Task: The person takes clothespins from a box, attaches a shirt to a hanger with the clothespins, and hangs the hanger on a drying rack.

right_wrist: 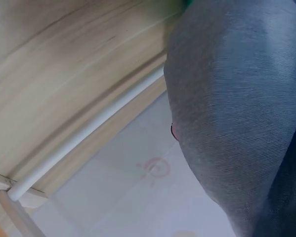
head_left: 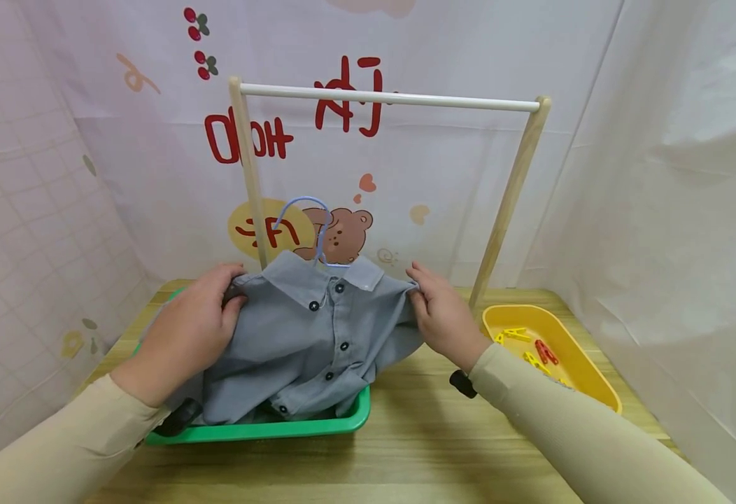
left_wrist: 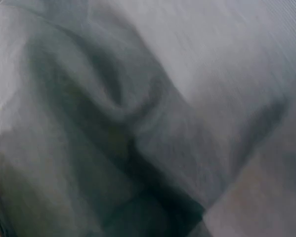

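A grey button-up shirt (head_left: 280,336) with dark buttons is held up over a green basket (head_left: 267,429), its lower part bunched inside. My left hand (head_left: 194,325) pinches the shirt's left-side shoulder in the head view, thumb and fingers on the cloth. At the opposite shoulder my right hand (head_left: 440,315) pinches the fabric. Out of the collar rises a blue hanger (head_left: 320,234), its hook upward and most of its body hidden within the shirt. Grey cloth (left_wrist: 187,123) fills the left wrist view; a sleeve (right_wrist: 236,108) covers the right side of the right wrist view.
Behind the shirt stands a rack with a white rod (head_left: 393,98) and wooden posts (head_left: 509,203). To the right, a yellow tray (head_left: 585,357) contains several yellow clips and a red clip (head_left: 546,352). All rests on a wooden table (head_left: 418,448) before a printed curtain.
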The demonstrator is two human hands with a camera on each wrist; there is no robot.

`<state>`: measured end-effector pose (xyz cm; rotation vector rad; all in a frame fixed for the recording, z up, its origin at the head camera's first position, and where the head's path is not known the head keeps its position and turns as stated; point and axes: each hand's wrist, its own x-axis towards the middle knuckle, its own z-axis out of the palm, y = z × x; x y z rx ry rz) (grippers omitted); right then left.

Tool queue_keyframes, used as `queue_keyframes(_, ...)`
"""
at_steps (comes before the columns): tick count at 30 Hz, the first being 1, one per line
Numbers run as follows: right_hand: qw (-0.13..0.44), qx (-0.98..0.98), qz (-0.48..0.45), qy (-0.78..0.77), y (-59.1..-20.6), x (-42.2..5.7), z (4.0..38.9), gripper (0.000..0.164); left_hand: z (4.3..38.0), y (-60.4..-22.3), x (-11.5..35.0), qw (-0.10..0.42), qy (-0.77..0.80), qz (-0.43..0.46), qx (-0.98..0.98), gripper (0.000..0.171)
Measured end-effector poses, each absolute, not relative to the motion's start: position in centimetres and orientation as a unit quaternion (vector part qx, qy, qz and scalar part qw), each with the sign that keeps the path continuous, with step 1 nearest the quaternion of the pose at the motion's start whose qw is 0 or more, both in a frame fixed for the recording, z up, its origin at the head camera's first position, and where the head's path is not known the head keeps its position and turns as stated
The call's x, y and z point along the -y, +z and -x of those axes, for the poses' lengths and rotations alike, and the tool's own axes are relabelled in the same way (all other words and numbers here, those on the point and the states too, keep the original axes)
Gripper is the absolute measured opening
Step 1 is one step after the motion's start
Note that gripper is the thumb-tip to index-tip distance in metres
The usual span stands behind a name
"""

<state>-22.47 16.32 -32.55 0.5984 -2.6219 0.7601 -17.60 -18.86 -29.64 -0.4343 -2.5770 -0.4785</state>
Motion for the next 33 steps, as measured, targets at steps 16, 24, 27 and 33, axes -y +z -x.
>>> queue_keyframes(16,0.23,0.911,-0.197,0.281,-31.0,-19.2,22.4,0.039,18.4,-29.1,18.5,0.144,-0.156,0.127,0.969,0.055)
queue_keyframes(24,0.237,0.912,-0.191,0.276,-30.9,-20.5,22.4,0.04,18.6,-29.3,18.4,0.123,-0.154,0.119,0.973,0.056)
queue_keyframes(27,0.233,0.913,-0.187,0.279,-30.9,-21.0,22.3,0.04,18.6,-29.3,18.4,0.126,-0.154,0.124,0.972,0.046)
queue_keyframes(33,0.214,0.917,-0.19,0.278,-31.3,-21.5,22.3,0.04,18.5,-29.3,18.2,0.124,-0.141,0.141,0.972,0.015)
